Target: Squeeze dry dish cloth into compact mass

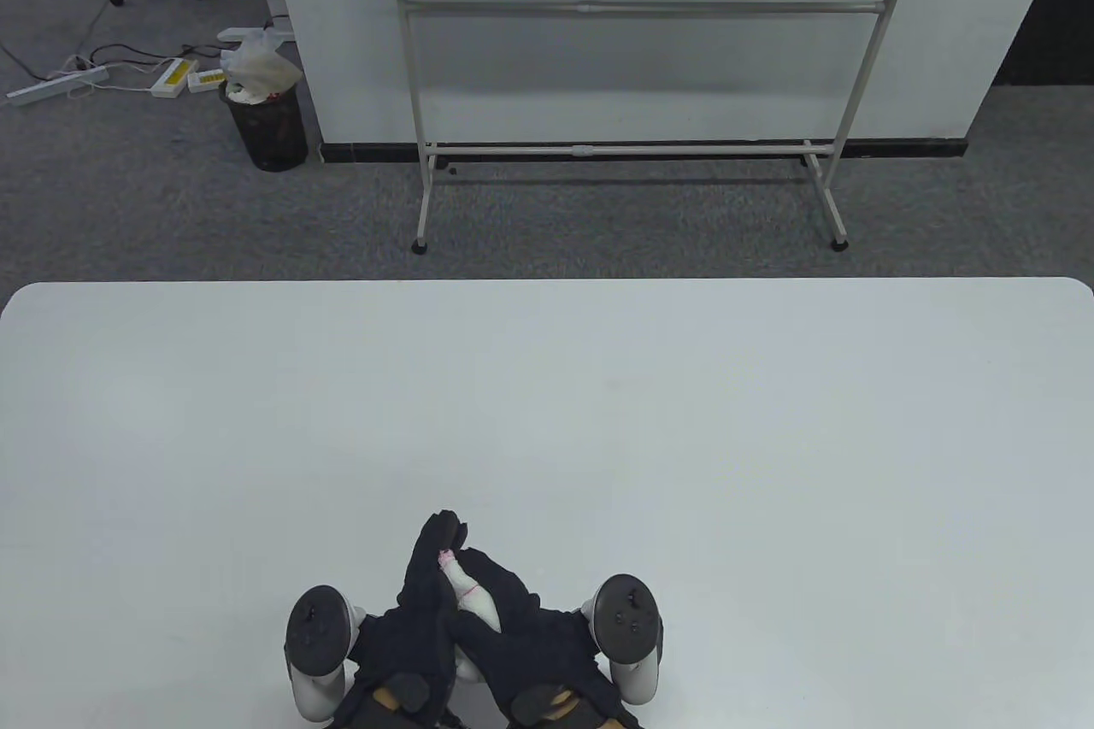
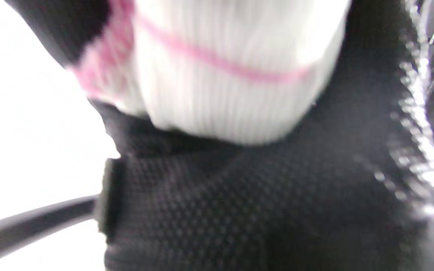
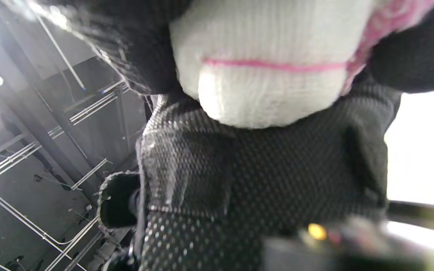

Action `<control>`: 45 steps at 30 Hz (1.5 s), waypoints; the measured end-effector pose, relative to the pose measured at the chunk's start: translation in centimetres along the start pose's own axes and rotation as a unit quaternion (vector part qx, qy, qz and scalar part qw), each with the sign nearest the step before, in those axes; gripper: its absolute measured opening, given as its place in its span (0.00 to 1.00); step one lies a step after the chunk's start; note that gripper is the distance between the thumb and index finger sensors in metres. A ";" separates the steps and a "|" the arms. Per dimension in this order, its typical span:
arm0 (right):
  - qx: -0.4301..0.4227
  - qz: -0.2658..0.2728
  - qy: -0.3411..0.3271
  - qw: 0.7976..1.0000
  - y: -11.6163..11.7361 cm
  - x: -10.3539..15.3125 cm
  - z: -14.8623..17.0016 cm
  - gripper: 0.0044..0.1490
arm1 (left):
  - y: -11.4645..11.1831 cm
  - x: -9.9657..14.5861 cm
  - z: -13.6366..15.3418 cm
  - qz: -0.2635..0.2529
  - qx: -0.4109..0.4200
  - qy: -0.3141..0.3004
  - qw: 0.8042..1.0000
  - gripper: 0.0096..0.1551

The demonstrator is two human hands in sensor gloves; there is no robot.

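Note:
The dish cloth (image 1: 470,595) is white with thin pink stripes. It is bunched into a small roll near the table's front edge. My left hand (image 1: 421,588) and right hand (image 1: 523,614), both in black gloves, are pressed together around it, so only a narrow strip shows between them. In the left wrist view the cloth (image 2: 224,79) bulges out against the black glove (image 2: 239,210). In the right wrist view the cloth (image 3: 269,71) is likewise squeezed against the glove (image 3: 262,169). Most of the cloth is hidden inside the hands.
The white table (image 1: 598,421) stretches wide beyond and to both sides of the hands. Past its far edge a whiteboard stand (image 1: 632,148) stands on grey carpet, with a black bin (image 1: 267,122) at the back left.

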State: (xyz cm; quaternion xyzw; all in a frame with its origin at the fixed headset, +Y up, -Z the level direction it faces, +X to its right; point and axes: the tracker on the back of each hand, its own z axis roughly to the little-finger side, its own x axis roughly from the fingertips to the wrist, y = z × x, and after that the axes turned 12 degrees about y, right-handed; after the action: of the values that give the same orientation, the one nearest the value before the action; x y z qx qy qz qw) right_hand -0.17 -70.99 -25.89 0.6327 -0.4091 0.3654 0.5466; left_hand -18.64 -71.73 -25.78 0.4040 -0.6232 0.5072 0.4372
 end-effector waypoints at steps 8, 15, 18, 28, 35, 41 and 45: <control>0.218 0.109 -0.031 0.969 -2.7 0.0 -0.2 0.46 | 2.0 0.1 -0.4 -0.045 -0.287 0.089 0.953 0.43; 0.436 0.076 0.015 0.896 -2.0 -1.2 1.5 0.46 | 3.5 -0.4 1.4 -0.074 -0.349 0.146 0.923 0.43; 0.486 0.045 0.039 0.872 -1.4 -1.9 2.6 0.46 | 3.9 -0.6 1.8 -0.072 -0.364 0.157 0.915 0.43; 0.507 -0.070 0.269 0.816 -1.0 -3.4 8.4 0.55 | 4.8 -0.3 2.6 -0.058 -0.326 0.176 0.927 0.42; 0.470 -0.089 0.324 0.816 -2.0 -3.1 9.6 0.57 | 4.7 -0.6 3.3 -0.054 -0.324 0.181 0.927 0.42; 0.478 -0.063 0.246 0.841 -2.3 -3.1 8.5 0.57 | 4.0 -0.7 2.8 -0.046 -0.341 0.170 0.923 0.43; 0.434 0.003 0.146 0.889 -2.8 -2.7 6.3 0.56 | 4.1 -0.7 2.8 -0.050 -0.341 0.167 0.924 0.43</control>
State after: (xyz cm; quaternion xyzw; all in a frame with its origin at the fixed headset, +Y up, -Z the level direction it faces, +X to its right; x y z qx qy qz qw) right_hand 1.41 -76.74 -30.34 0.7451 -0.1265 0.5966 0.2700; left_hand -22.72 -73.74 -27.86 0.1706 -0.6555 0.3019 0.6708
